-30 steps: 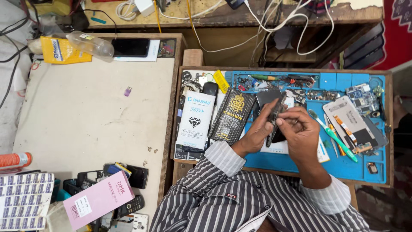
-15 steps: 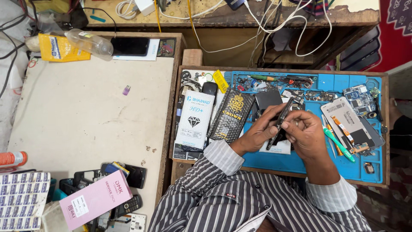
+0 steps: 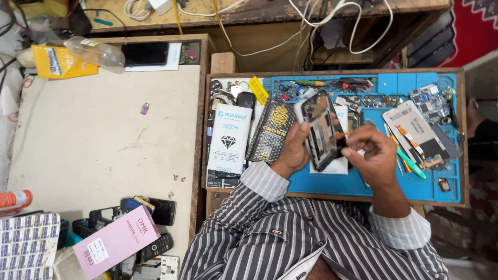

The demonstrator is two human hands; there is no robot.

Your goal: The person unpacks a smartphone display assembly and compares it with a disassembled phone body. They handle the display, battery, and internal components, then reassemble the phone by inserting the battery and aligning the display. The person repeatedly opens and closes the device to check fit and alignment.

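My left hand [image 3: 294,149] grips an opened phone body [image 3: 321,128] by its left edge and holds it tilted above the blue work mat [image 3: 394,179]. Its exposed inner side faces up. My right hand [image 3: 374,155] is closed on a small tool with an orange end [image 3: 340,136], whose tip touches the phone's right side. Both striped sleeves reach in from the bottom of the view.
A white packet [image 3: 229,142] and a black-and-gold packet [image 3: 272,130] lie left of the hands. A phone screen part with flex cables [image 3: 415,132], a green-handled tool [image 3: 411,162], circuit boards [image 3: 428,101] and small parts sit on the mat. The left table holds a pink box [image 3: 116,241], phones [image 3: 155,210] and a bottle [image 3: 96,53].
The hands lifted the phone body higher and tilted it more upright. The camera view has also come closer over the mat.
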